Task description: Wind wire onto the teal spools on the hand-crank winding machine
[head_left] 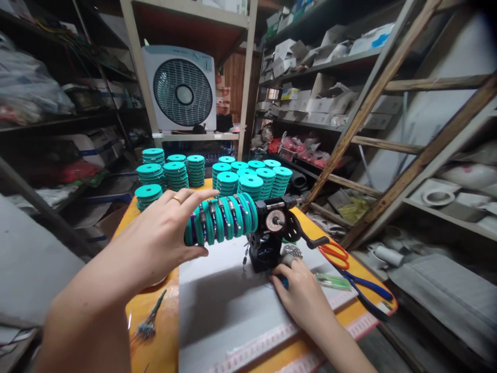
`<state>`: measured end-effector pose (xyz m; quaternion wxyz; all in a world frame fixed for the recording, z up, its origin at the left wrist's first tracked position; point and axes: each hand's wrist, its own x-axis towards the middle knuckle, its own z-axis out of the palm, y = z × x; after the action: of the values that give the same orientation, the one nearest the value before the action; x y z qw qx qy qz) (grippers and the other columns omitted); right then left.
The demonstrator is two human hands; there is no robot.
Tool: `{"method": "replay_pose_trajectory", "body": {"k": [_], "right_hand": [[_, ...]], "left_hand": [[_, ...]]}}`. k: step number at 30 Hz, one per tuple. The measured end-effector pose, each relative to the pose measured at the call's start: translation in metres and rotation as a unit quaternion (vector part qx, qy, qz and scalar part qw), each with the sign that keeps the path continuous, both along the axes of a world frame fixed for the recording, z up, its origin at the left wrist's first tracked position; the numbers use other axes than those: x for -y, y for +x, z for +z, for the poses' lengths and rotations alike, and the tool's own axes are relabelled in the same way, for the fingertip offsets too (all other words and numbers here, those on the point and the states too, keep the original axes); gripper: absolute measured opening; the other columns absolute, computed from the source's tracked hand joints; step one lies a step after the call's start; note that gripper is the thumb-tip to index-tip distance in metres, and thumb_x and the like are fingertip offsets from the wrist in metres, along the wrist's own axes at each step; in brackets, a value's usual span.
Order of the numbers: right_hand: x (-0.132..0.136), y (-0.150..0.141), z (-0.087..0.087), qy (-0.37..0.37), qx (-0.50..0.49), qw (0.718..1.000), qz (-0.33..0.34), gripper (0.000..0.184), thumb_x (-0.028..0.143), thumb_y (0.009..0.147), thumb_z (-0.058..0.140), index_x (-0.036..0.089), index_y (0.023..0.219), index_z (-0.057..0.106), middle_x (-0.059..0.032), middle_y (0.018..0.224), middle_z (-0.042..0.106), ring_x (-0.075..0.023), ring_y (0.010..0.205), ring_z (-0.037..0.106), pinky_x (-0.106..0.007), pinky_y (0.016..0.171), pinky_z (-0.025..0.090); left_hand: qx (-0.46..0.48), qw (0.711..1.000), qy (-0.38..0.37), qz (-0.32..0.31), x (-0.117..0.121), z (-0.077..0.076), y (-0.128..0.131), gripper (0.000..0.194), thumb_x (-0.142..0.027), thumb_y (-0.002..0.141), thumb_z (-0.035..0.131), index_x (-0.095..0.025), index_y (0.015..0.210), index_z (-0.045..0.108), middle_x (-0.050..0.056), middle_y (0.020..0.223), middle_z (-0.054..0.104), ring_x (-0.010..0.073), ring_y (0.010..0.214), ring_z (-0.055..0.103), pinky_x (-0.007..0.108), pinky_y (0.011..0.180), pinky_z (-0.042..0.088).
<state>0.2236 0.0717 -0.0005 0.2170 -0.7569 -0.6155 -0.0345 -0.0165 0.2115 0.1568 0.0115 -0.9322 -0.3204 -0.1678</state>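
Observation:
My left hand (171, 228) is wrapped round the near end of a row of teal spools (221, 218) lying sideways, with dark line and small fishing-rig parts wound on them. The spools' far end meets a black hand-cranked winder (267, 228) with a crank handle (316, 242). Low beside the winder's base, my right hand (297, 287) has its fingers curled and pressed together around a small blue thing, mostly hidden. Just beyond those fingers sits a pile of small silvery beads (292, 252). A short line with small parts (245, 256) hangs beneath the spools.
Several stacks of teal spools (250, 185) stand along the table's back. Orange-handled scissors (334, 255), blue-handled pliers (368, 287) and a green packet (334, 281) lie right. A wire bundle (147, 326) lies left. A box fan (184, 93), wooden ladder (368, 111) and shelves surround the table.

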Motion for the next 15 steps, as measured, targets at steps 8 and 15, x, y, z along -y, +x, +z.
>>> {"method": "replay_pose_trajectory", "body": {"k": [8,15], "right_hand": [[0.001,0.001,0.006,-0.023,-0.063,0.997,0.029,0.013,0.017,0.088,0.05,0.018,0.086,0.063,-0.0083,0.087,0.053,-0.0244,0.091,0.051,-0.038,0.079,0.043],[0.003,0.014,0.016,-0.033,-0.084,0.994,0.054,0.015,0.019,0.089,0.048,0.018,0.088,0.063,-0.0079,0.088,0.055,-0.023,0.088,0.053,-0.037,0.079,0.043]], "left_hand": [[0.01,1.0,-0.008,-0.008,0.0,-0.001,-0.002,0.078,-0.049,0.07,0.066,-0.036,0.137,0.028,0.002,0.135,0.044,0.0277,0.117,0.041,0.043,0.094,0.038],[0.009,1.0,-0.001,-0.008,0.001,0.0,-0.001,0.075,-0.049,0.071,0.066,-0.036,0.136,0.031,0.003,0.131,0.048,0.0276,0.116,0.041,0.043,0.093,0.04]]}}
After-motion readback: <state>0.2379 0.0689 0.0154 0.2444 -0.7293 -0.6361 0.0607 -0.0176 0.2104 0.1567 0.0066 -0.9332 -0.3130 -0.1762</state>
